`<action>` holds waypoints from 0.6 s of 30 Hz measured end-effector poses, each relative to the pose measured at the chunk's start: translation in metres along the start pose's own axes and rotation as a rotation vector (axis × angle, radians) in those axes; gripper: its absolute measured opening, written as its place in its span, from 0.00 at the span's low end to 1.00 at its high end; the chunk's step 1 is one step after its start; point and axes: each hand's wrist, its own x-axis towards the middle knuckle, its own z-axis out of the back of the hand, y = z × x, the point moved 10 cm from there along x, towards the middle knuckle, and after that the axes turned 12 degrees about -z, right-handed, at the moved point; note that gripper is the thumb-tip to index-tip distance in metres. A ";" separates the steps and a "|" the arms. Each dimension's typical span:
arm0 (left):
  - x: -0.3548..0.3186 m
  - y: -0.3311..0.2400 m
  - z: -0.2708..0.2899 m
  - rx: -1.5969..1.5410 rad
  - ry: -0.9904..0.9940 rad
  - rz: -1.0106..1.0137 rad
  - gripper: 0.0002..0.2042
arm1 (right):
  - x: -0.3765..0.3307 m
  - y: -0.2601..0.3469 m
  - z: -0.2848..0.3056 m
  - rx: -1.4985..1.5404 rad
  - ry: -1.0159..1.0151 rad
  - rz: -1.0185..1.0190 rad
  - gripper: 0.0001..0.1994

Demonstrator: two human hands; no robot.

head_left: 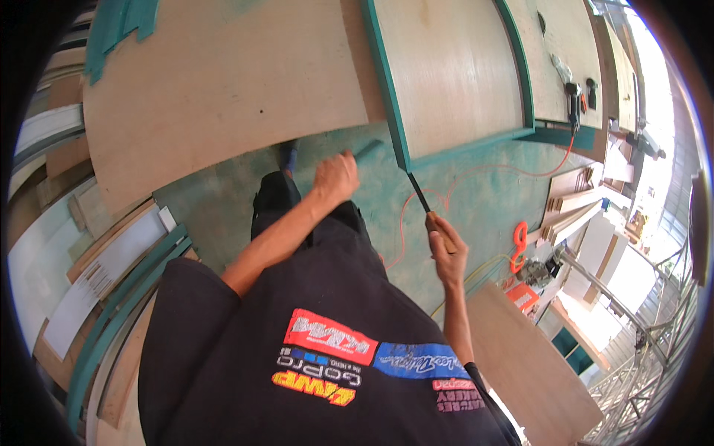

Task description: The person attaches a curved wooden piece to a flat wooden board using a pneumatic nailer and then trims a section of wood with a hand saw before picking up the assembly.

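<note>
My right hand (448, 249) is wrapped round the brown handle of what looks like a file (419, 192), with a long, thin, dark blade. Its tip meets the near left corner of a panel frame (398, 137), which has teal edges and a pale wooden face. My left hand (337, 178) is closed in a fist in front of the large wooden board, apart from the frame. A short dark teal strip (369, 152) shows just beyond its knuckles; I cannot tell whether the fist holds it.
A large plywood board (223, 82) lies ahead on the left. A black power tool (573, 104) rests at the far right, its orange cord (506, 169) crossing the teal-stained floor. Teal strips (123, 312) and boards are stacked on the left. Another wooden board (524, 364) lies at the lower right.
</note>
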 end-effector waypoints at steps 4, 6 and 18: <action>-0.004 0.025 0.003 0.059 0.097 0.036 0.14 | -0.005 -0.054 0.040 -0.099 0.062 -0.313 0.20; -0.005 0.034 -0.011 0.079 0.190 0.066 0.16 | 0.000 -0.100 0.041 -0.310 0.014 -0.278 0.22; -0.041 0.046 0.052 -0.704 -0.113 0.275 0.18 | -0.094 -0.375 -0.065 0.169 0.078 -0.731 0.24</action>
